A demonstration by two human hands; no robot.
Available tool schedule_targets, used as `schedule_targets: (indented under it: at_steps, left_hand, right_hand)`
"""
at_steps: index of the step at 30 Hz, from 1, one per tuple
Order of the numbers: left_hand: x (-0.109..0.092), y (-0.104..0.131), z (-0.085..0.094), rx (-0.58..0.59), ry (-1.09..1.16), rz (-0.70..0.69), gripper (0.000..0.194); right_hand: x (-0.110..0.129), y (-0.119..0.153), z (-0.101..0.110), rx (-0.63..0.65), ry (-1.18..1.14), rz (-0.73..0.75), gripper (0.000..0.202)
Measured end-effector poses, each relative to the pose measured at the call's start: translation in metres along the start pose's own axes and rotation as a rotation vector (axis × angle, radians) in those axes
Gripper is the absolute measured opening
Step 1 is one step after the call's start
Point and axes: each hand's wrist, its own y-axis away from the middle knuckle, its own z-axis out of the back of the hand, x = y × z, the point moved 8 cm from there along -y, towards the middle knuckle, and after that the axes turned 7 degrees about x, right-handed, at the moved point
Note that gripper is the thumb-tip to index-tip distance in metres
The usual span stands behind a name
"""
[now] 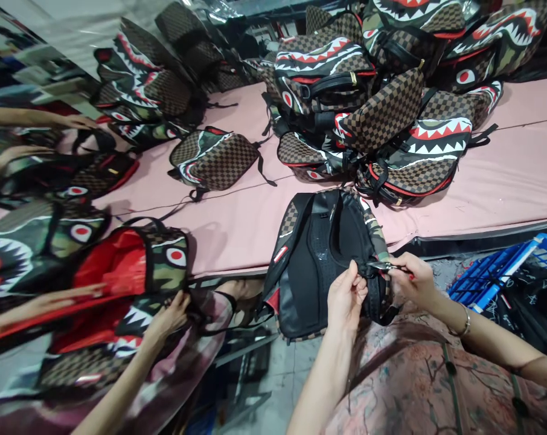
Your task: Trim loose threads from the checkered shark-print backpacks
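A backpack (319,266) with black padded back panel and straps lies face down at the near edge of the pink table, partly over my lap. My left hand (347,293) is closed in a pinch on the black strap (361,266) at the backpack's right side. In my right hand (412,277) is a small metal cutting tool (382,265), its tip against the strap beside my left fingertips. The fingers of my right hand are wrapped round the tool's handle.
Checkered shark-mouth backpacks (325,66) are piled on the pink table (228,229) beyond. At the left, a co-worker's hands (171,314) handle an open red-lined backpack (113,260). More hands show behind. A blue crate (495,272) stands at the right.
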Motion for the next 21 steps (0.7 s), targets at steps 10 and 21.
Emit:
schedule_targets:
  at_steps: [10, 21]
  left_hand:
    - [-0.045, 0.037, 0.02, -0.209, -0.672, -0.709, 0.006]
    - [-0.029, 0.041, 0.048, -0.266, -0.516, -0.785, 0.041]
  right_hand:
    - [-0.03, -0.019, -0.063, 0.381, -0.492, -0.313, 0.033]
    - [-0.014, -0.034, -0.091, 0.54, -0.767, -0.434, 0.038]
